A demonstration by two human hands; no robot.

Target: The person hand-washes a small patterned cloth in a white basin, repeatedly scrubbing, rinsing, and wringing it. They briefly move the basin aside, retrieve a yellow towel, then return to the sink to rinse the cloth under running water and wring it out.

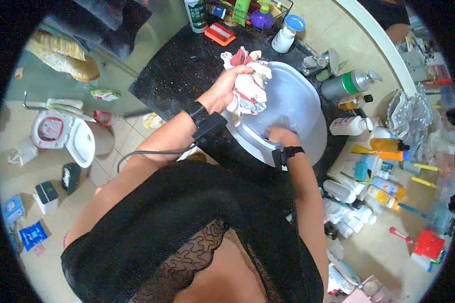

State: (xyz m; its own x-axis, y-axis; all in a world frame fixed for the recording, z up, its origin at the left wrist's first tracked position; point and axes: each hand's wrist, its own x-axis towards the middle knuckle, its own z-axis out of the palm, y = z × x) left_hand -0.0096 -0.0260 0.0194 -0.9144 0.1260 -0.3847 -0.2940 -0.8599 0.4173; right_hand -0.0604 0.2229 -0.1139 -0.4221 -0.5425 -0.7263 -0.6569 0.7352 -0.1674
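My left hand (227,85) grips a bundle of crumpled cloths (250,85), white, red and grey, over the left rim of a pale blue plastic basin (297,89). The basin sits in a white washbasin (320,140) and holds what looks like water. My right hand (282,134) is low in the basin near its front edge, its fingers partly hidden, so whether it holds anything cannot be told. Both wrists wear black straps with small devices.
Behind the basin stands a metal faucet (320,62). A white pump bottle (284,38), an orange-edged brush (220,34) and a wire basket (267,28) stand on the black stone counter (174,72). Several bottles line the right, including a silver pump bottle (345,85). A toilet (81,142) is at left.
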